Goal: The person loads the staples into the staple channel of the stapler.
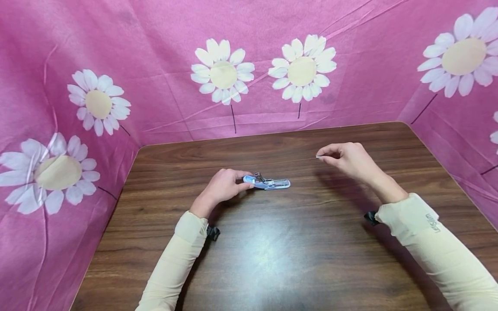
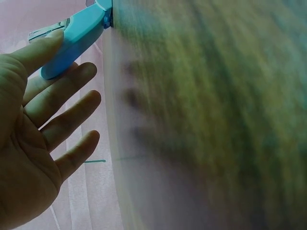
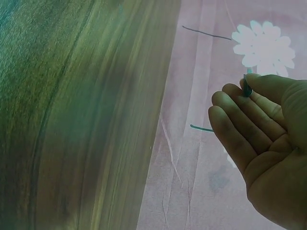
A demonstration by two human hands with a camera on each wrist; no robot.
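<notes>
A light-blue stapler (image 1: pixel 278 185) lies on the wooden table, folded open so that its metal inner parts show. My left hand (image 1: pixel 225 185) pinches one end of it between thumb and fingers. In the left wrist view the stapler's blue body (image 2: pixel 79 40) slants up from the thumb, and the other fingers of the left hand (image 2: pixel 43 120) are spread below it. To the right, above the table, my right hand (image 1: pixel 352 159) pinches a short strip of staples (image 3: pixel 247 86) between thumb and index finger. Only a small part of that strip shows past the fingertips.
The brown wood-grain table (image 1: pixel 268 255) runs back to a pink cloth (image 1: pixel 163 65) printed with white daisies, which hangs on the far side and at both sides. Dark wrist mounts (image 1: pixel 213 233) sit at both cuffs.
</notes>
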